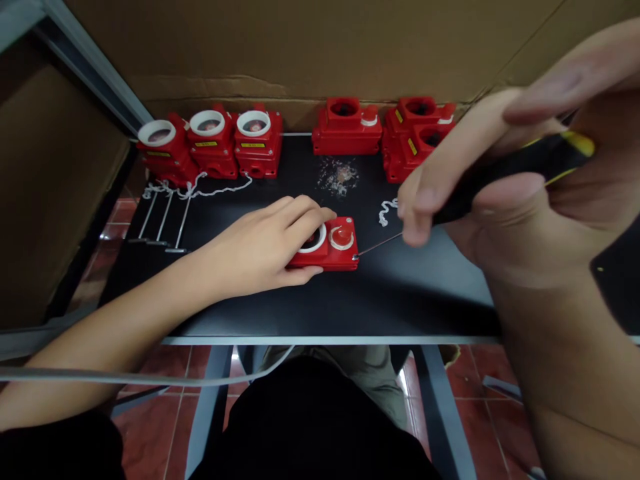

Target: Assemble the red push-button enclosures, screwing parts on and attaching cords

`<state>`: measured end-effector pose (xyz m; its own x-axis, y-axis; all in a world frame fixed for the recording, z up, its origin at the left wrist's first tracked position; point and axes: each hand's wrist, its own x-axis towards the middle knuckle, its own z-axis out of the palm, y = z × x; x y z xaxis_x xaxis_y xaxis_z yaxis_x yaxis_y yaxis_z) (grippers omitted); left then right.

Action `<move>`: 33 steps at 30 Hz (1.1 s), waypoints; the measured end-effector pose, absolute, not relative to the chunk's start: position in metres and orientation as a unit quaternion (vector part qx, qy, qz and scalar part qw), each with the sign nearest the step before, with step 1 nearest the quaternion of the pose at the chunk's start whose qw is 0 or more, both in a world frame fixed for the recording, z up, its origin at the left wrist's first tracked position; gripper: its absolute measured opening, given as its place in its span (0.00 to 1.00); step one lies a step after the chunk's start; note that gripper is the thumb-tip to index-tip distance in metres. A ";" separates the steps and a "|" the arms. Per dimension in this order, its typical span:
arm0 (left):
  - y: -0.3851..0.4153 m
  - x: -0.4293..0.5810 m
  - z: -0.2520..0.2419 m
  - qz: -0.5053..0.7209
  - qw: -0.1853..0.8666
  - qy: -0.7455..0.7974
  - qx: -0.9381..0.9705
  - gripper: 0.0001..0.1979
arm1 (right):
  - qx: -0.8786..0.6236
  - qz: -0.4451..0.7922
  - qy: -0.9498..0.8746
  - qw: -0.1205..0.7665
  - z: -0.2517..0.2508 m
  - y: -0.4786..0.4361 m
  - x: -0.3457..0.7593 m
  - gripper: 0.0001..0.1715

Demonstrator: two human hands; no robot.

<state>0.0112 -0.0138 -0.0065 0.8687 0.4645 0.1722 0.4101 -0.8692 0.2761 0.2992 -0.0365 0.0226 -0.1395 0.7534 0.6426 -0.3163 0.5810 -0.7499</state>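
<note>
A red box [345, 260] with a white ring and a red dome lies on the black tabletop [280, 313]. My left hand [270, 243] is wrapped over its left part and grips it, covering much of the ring. In my right hand [500, 180] is a screwdriver [490, 180] with a black and yellow handle, fingers closed around it. Its thin shaft slants down to the left, and the tip meets a screw at the box's near right corner. The fingers hide part of the handle.
Three red boxes with white rings [253, 125] stand at the back left, near white cords [220, 192] and thin metal rods [161, 217]. More red boxes [347, 130] are at the back right. Pale crumbs [340, 175] lie mid-table. A grey cable [210, 382] crosses in front.
</note>
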 end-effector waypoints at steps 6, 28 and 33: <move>-0.013 0.011 -0.008 0.121 0.110 0.222 0.961 0.35 | -0.298 0.448 -0.641 0.548 0.058 -0.059 0.288 0.31; -0.013 0.011 -0.007 0.108 0.107 0.229 0.961 0.34 | -0.277 0.493 -0.591 0.575 0.040 -0.047 0.279 0.35; -0.013 0.010 -0.006 0.110 0.109 0.233 0.960 0.35 | -0.275 0.501 -0.586 0.575 0.033 -0.052 0.281 0.37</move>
<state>0.0103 -0.0135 -0.0060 0.8670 0.4717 0.1608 0.4238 -0.8676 0.2602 0.2809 -0.0516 0.0330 -0.1881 0.8976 0.3986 -0.2532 0.3478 -0.9027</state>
